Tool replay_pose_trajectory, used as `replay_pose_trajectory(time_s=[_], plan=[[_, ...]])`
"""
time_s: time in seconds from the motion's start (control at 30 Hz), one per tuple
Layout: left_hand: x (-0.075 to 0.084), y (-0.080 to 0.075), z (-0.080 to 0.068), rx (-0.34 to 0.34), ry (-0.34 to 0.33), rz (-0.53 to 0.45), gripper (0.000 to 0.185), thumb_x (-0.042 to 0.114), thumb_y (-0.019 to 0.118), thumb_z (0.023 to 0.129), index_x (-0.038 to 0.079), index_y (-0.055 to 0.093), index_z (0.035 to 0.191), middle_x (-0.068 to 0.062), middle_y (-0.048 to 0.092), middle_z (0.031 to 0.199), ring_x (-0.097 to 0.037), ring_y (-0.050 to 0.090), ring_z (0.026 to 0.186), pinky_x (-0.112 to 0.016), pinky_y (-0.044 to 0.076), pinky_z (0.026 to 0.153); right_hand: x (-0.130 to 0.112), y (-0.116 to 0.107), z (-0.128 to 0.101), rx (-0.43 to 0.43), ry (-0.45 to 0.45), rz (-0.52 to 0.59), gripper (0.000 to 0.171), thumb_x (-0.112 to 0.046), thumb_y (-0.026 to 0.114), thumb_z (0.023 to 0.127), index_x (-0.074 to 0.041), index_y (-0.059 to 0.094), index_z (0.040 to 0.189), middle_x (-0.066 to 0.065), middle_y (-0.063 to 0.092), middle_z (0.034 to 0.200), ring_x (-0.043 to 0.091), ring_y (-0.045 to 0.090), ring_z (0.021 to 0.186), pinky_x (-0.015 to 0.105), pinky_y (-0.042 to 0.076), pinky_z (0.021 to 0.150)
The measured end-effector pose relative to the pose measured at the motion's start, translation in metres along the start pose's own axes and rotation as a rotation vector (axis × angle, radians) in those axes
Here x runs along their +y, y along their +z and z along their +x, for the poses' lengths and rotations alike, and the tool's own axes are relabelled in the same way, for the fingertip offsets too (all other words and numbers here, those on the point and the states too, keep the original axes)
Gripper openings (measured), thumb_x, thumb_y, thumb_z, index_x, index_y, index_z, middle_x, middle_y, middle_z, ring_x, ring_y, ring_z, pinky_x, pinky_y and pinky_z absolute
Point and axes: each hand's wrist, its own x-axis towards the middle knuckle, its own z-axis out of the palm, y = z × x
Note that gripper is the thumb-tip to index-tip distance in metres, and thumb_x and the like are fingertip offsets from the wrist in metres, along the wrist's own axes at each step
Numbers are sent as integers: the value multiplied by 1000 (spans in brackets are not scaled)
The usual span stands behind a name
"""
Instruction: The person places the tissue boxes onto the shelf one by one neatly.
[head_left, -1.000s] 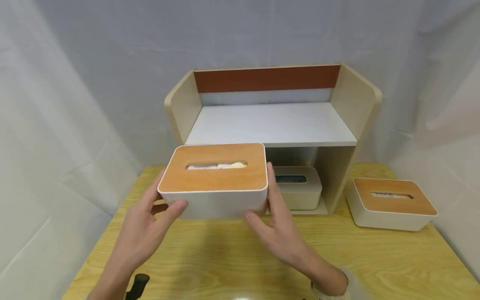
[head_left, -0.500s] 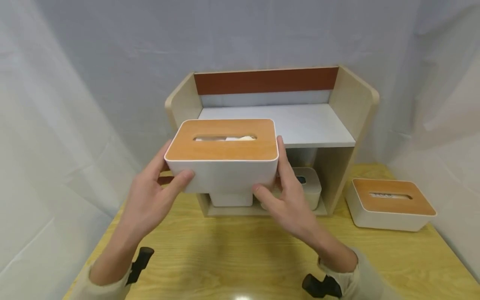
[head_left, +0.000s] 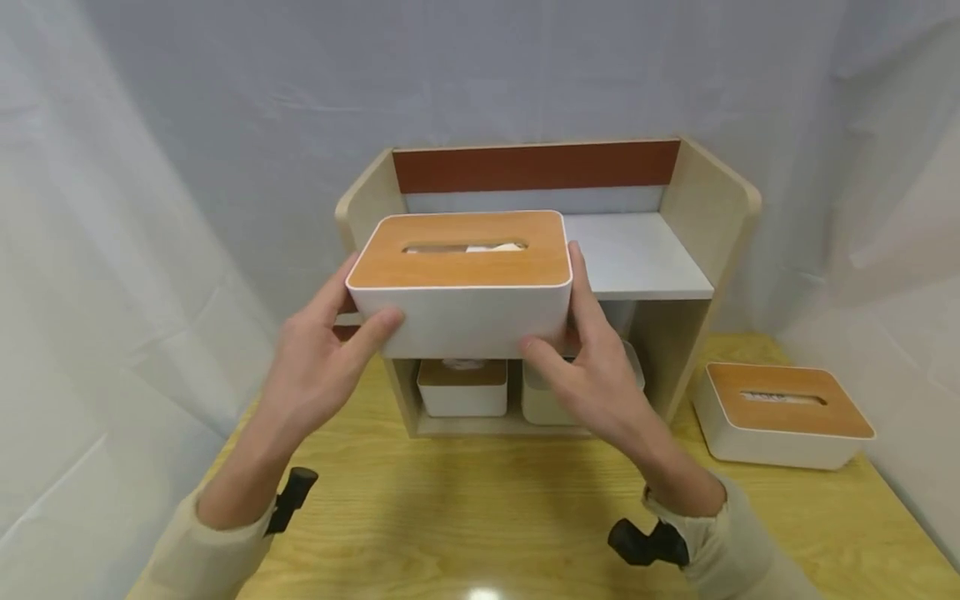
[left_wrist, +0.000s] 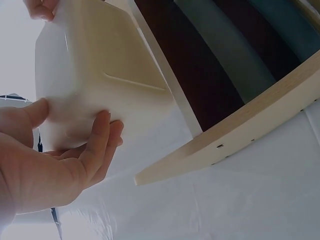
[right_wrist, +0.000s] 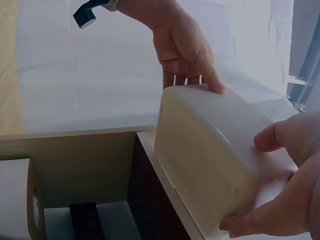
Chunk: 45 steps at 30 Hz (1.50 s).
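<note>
Both hands clasp one tissue box (head_left: pixel 461 283) between them, lifted off the table: the left hand (head_left: pixel 318 375) grips its left end with the thumb on the front wall and fingers round the side, and the right hand (head_left: pixel 592 379) holds the right end the same way, thumb in front. From the wrist views the fingers curl under and against the white walls of the box, whose base faces the shelf edge. Its wooden lid is level, with a slot showing white tissue. Beneath the hands lies the yellow wooden table (head_left: pixel 480 517). Just behind and below the held box, in the lower bay of the desktop shelf (head_left: pixel 705 225), stand two smaller boxes: a small wooden-lidded box (head_left: pixel 462 387) and, partly hidden by the right hand, a white box (head_left: pixel 540 400). The held box sits level with the grey upper board, over its left part. Well off to the right of the grip, a second tissue box (head_left: pixel 780 412) rests on the table beside the shelf.
</note>
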Motion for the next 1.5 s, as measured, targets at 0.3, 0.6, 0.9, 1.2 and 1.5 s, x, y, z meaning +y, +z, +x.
replay_pose_trajectory(time_s=[0.3,0.6,0.9,1.2,1.5], plan=[[-2,6,13,4,21,5,61,33,65,97,24,40,153,-10,66,115,-17,62,100,-20,56,78,2,-10,10,-10,78,-19,96,-12,63,93,-38,-2,158,-4,34,157,21,57,121,44,51,96],[-2,15,20,2,23,-23,61,32,64,97,20,41,153,-13,66,115,-19,63,103,-28,58,81,3,-18,15,-28,89,5,94,-11,61,95,-43,-3,156,-4,34,157,21,55,124,46,50,97],[-8,20,33,-25,-57,-66,65,31,62,99,14,34,154,-17,59,129,-26,58,116,-44,55,92,16,-19,31,-46,100,-2,92,-15,60,96,-40,-4,157,-6,25,161,24,49,133,48,49,100],[-23,33,37,55,-20,-173,59,11,60,99,2,30,149,-20,48,141,-32,53,126,-47,49,101,28,-18,46,44,32,-25,87,-12,64,93,-29,11,160,6,26,156,22,42,136,47,42,109],[-31,55,28,257,107,-179,49,-1,62,93,-3,42,137,-14,53,128,-22,57,112,-37,53,91,30,-11,21,241,-58,-76,65,-4,65,91,-8,37,150,7,43,142,19,49,128,37,45,106]])
